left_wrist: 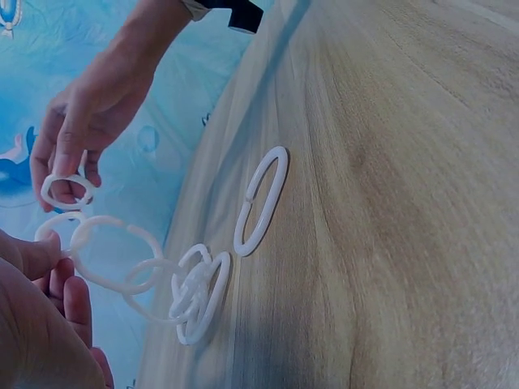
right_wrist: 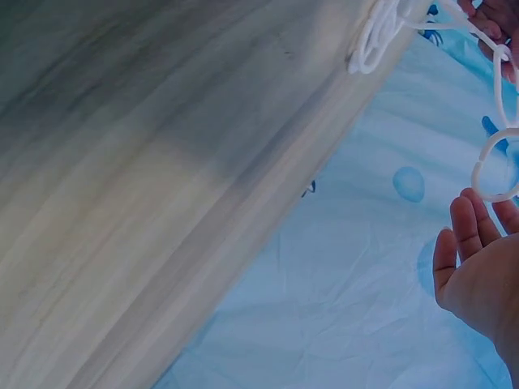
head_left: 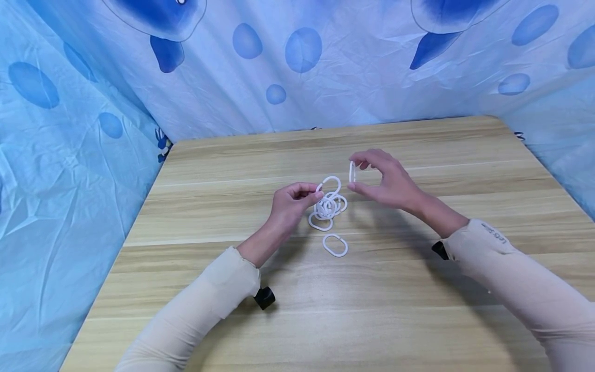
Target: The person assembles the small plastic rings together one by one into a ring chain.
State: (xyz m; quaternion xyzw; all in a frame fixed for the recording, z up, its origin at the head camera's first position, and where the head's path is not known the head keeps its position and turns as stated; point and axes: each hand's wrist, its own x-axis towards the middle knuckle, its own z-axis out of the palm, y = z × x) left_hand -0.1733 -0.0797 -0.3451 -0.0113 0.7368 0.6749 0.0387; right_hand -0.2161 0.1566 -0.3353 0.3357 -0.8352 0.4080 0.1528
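Between the thumb and fingers of my left hand (head_left: 289, 205) is an end link of a chain of white plastic curtain rings (head_left: 327, 208). In the left wrist view the linked rings hang from those fingertips down to a heap on the tabletop. My right hand (head_left: 389, 185) is raised just to the right of the chain. It pinches a separate curtain ring (head_left: 350, 172), seen nearly edge-on in the head view, between thumb and fingertips. The right wrist view shows this ring's small gap. One more loose ring (left_wrist: 270, 212), oval with a slit, lies flat on the wood nearer to me.
The wood-grain table (head_left: 372, 310) runs out to a far edge against a blue curtain (head_left: 209, 93) with dolphin and bubble prints. More of this sheeting hangs at the left and right sides. A small black camera (head_left: 265, 298) sticks out below the left cuff.
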